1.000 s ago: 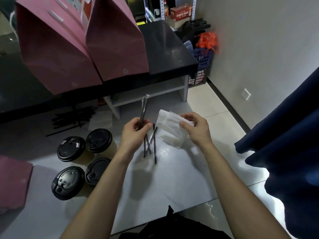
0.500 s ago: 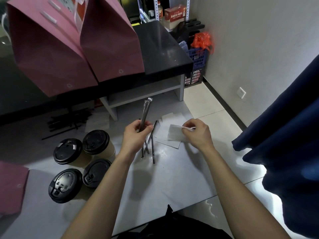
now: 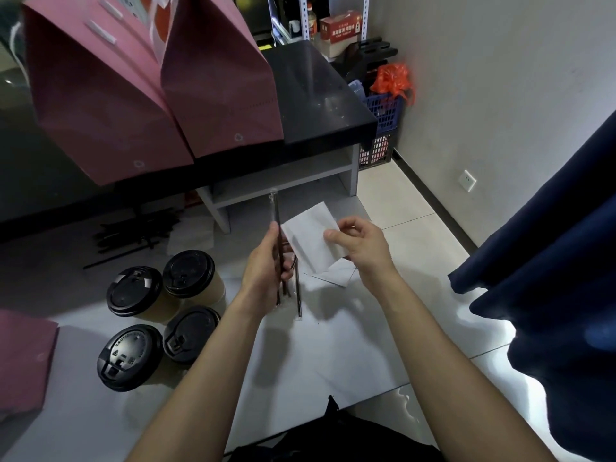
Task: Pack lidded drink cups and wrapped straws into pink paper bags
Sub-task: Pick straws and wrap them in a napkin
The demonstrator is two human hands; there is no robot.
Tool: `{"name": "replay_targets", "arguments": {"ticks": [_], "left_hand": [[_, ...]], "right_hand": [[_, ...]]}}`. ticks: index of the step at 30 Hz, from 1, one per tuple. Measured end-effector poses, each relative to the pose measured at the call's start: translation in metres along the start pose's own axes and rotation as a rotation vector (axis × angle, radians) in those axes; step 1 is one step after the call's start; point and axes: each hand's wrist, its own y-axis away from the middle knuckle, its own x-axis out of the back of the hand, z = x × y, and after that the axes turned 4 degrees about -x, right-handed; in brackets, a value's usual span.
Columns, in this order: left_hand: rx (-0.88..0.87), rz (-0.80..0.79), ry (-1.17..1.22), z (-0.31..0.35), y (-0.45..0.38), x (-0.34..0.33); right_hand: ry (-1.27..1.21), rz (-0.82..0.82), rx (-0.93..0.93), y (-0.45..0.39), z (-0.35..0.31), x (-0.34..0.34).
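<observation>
My left hand (image 3: 265, 268) grips a bundle of dark wrapped straws (image 3: 275, 211) upright above the white counter. My right hand (image 3: 361, 243) pinches a white paper napkin (image 3: 308, 238) right beside the straws. Several paper cups with black lids (image 3: 135, 291) stand in a cluster on the counter at the left. Two pink paper bags (image 3: 100, 105) (image 3: 220, 85) stand on the black shelf behind. A third pink bag (image 3: 23, 358) lies at the left edge.
More white napkins (image 3: 340, 275) lie on the counter under my right hand. Loose black straws (image 3: 133, 233) lie under the shelf at the left. A dark blue cloth (image 3: 550, 261) hangs at the right. A blue crate (image 3: 383, 128) stands by the wall.
My right hand has lifted a napkin off the pile and brought it up flat beside the straws. My left hand keeps hold of the straws, now more upright.
</observation>
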Motion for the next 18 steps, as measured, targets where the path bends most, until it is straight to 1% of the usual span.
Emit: {"name": "replay_targets", "arguments": {"ticks": [1,4,6,8,9,10,12,13,15,18], "left_hand": [[-0.027,0.005,-0.062,0.004,0.001,0.003],[-0.219,0.028,-0.371,0.013,0.001,0.011],[-0.291,-0.031,-0.473,0.019,-0.001,0.013],[-0.317,-0.05,-0.556,0.023,-0.003,0.015],[-0.329,-0.042,-0.59,0.025,-0.004,0.018],[-0.34,-0.028,-0.625,0.026,-0.006,0.023],[-0.354,0.0,-0.685,0.027,-0.008,0.032],[-0.347,0.011,-0.698,0.028,-0.008,0.036],[-0.319,0.016,-0.692,0.028,-0.007,0.044],[-0.322,0.018,-0.673,0.028,-0.007,0.054]], "right_hand": [[0.046,-0.009,0.019,0.0,0.001,-0.002],[0.191,-0.11,0.075,-0.001,0.004,-0.005],[0.245,-0.176,0.111,-0.002,0.005,-0.005],[0.245,-0.205,0.133,-0.006,0.009,0.0],[0.256,-0.177,0.151,-0.01,0.012,0.004],[0.32,-0.105,0.179,-0.015,0.017,0.011],[0.597,0.08,0.221,-0.029,0.028,0.026],[0.749,0.119,0.209,-0.035,0.033,0.033],[0.963,0.08,0.147,-0.048,0.04,0.038],[1.113,0.02,0.143,-0.062,0.045,0.035]]}}
